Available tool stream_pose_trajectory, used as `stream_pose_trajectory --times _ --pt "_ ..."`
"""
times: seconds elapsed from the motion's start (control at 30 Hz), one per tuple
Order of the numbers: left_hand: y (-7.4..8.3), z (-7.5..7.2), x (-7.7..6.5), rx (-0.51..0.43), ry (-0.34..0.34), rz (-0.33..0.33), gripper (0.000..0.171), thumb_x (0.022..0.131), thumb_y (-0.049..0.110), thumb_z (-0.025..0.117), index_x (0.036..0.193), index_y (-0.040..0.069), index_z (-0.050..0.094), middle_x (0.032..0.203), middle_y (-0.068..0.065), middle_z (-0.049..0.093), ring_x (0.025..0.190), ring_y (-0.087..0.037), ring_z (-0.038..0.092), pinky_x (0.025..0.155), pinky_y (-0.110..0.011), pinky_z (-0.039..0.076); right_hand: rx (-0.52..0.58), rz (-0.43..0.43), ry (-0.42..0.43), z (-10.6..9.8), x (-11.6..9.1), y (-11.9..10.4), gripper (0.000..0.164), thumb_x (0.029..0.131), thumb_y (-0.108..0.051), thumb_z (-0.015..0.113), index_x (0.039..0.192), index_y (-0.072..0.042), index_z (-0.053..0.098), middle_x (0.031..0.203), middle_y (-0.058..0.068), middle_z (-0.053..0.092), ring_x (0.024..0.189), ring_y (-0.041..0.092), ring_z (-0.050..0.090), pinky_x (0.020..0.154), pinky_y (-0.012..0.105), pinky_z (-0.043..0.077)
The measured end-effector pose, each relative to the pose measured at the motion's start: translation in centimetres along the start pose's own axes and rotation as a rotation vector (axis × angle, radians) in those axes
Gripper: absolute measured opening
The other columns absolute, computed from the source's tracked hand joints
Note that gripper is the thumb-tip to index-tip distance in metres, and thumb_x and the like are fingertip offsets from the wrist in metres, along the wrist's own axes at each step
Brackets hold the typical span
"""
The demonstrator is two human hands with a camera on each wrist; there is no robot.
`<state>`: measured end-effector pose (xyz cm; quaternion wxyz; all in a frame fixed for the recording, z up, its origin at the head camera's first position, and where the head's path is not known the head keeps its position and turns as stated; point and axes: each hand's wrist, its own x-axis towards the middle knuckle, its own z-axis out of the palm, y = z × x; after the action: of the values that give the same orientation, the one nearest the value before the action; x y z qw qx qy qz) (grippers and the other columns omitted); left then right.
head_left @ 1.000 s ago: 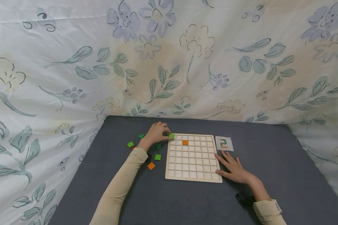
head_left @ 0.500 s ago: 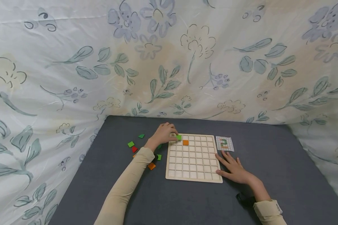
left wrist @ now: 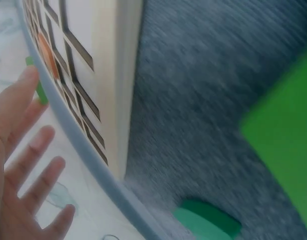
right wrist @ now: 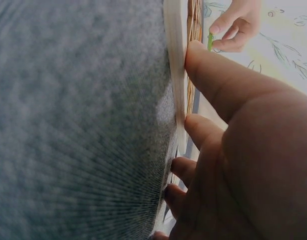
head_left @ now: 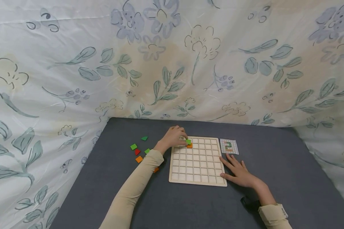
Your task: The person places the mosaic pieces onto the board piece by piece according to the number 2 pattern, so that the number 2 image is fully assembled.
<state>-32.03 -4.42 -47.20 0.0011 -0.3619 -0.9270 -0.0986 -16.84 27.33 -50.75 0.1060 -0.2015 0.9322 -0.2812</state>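
Observation:
Between thumb and index finger, my left hand (head_left: 174, 137) pinches a light green square tile (head_left: 188, 142) above the upper part of a pale wooden grid board (head_left: 196, 183). In the head view that tile overlaps an orange tile (head_left: 189, 146) set in one of the board's cells. The left wrist view shows the green tile (left wrist: 41, 90) edge-on at the fingertips, the other fingers spread. My right hand (head_left: 238, 171) rests with fingers spread at the board's right edge; thumb and index fingertip touch the rim (right wrist: 176, 65) in the right wrist view.
A small printed pattern card (head_left: 229, 146) lies right of the board. Left of it are loose pieces on the dark grey table: a dark green piece (head_left: 144, 138), a light green square (head_left: 133, 146), a red piece (head_left: 137, 152) and an orange square (head_left: 139, 159). A floral cloth (head_left: 172, 63) hangs behind.
My left hand has carried the green tile rightward from the board's upper left corner to over the orange tile. The right hand has stayed in place.

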Motion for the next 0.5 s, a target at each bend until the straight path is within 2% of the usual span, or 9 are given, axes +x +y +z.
stream_pose_trajectory --times 0.27,0.5 --pt "1.0 0.2 0.9 0.015 -0.033 -0.002 0.027 0.082 0.045 0.066 0.103 0.029 0.070 0.110 0.005 0.058 0.102 -0.016 0.047 0.103 -0.044 0.034 -0.009 -0.014 0.031 0.1 0.0 -0.1 0.071 0.089 -0.038 0.058 0.146 -0.009 0.028 0.149 0.029 0.013 0.135 0.052 0.006 0.097 0.074 -0.003" --pt "1.5 0.6 1.3 0.030 -0.030 0.007 0.028 0.081 0.048 0.066 0.103 0.031 0.070 0.109 0.006 0.058 0.101 -0.015 0.047 0.102 -0.042 0.035 -0.016 0.007 0.007 0.0 0.0 -0.1 0.071 0.090 -0.040 0.057 0.147 -0.010 0.027 0.151 0.027 0.011 0.136 0.050 0.005 0.099 0.073 -0.004"
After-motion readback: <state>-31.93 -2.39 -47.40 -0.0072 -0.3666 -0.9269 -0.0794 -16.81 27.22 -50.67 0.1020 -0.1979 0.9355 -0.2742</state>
